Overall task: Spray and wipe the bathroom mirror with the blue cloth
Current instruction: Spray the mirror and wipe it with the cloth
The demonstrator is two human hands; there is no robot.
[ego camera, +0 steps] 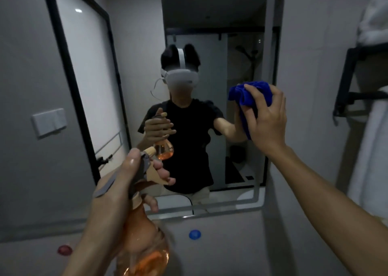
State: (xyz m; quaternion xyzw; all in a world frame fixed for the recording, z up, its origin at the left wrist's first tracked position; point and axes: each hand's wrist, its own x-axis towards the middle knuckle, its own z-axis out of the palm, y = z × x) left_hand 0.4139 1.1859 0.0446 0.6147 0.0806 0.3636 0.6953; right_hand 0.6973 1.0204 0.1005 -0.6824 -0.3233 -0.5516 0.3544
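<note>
At mirror [210,66] right edge, right hand [266,116] presses bunched blue cloth [249,96] to glass, wiping underway; left hand [117,191] grips spray bottle [144,248]; next, sweep leftward.

The mirror [210,87] hangs straight ahead. The left hand [117,191] holds the spray bottle [142,244] before its lower left; the right hand [266,118] presses the cloth [249,95] against its right edge.

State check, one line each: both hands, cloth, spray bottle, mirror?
left hand: grips the spray bottle, fingers on trigger
right hand: presses the blue cloth against the mirror
blue cloth: bunched, on the glass
spray bottle: upright, partly filled with orange liquid
mirror: wall-mounted, cloth at its right side
</note>
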